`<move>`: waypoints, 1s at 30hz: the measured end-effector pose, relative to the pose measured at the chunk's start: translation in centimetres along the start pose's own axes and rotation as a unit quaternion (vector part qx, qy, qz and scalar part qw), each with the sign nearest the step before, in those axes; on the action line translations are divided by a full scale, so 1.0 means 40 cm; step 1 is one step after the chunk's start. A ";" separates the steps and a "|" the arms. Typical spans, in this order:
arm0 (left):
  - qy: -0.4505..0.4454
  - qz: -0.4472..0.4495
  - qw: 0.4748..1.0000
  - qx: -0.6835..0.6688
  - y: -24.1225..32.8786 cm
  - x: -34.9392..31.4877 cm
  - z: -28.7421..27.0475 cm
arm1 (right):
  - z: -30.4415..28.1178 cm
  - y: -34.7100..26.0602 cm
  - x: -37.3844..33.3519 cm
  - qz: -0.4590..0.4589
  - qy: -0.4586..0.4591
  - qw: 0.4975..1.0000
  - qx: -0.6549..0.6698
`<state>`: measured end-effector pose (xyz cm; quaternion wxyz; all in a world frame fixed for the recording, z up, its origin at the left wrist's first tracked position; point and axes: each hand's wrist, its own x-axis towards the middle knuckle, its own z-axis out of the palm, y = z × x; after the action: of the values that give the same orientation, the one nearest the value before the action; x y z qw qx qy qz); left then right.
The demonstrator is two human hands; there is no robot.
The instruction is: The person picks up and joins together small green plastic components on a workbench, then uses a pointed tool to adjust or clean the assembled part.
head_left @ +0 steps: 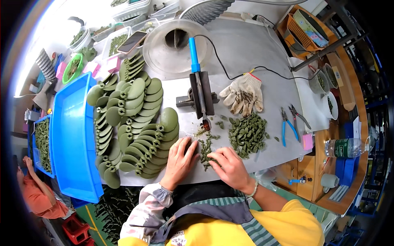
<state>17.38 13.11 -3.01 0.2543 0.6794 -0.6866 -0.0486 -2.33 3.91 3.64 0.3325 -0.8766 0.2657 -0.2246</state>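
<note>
My left hand (179,161) lies on the work surface with its fingers stretched out, just right of the stacked green oval parts. Over a small scatter of green bits (206,151), my right hand (230,166) has its fingertips drawn together; whatever they hold is hidden. Beyond both hands a soldering iron with a blue handle (193,55) rests tip-down in a dark stand (202,93). Its tip sits above a small dark red spot (206,124). A heap of small green pieces (247,135) lies right of the iron. Rows of green oval parts (143,151) overlap on the left.
A blue tray (76,135) stands at the left. A stained white glove (244,94) lies behind the heap, blue-handled pliers (289,127) and dark-handled pliers (298,117) to its right. A clear fume hood (158,49) stands at the back, a water bottle (342,148) far right.
</note>
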 end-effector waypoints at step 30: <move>0.022 0.008 0.982 -0.187 0.007 0.029 0.043 | 0.130 0.109 -0.003 -0.080 0.090 0.993 -0.017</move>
<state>16.49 11.53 -4.04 0.3926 0.6153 -0.6648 -0.1591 -0.83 3.62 -2.99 0.2735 -0.8766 0.2274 -0.3241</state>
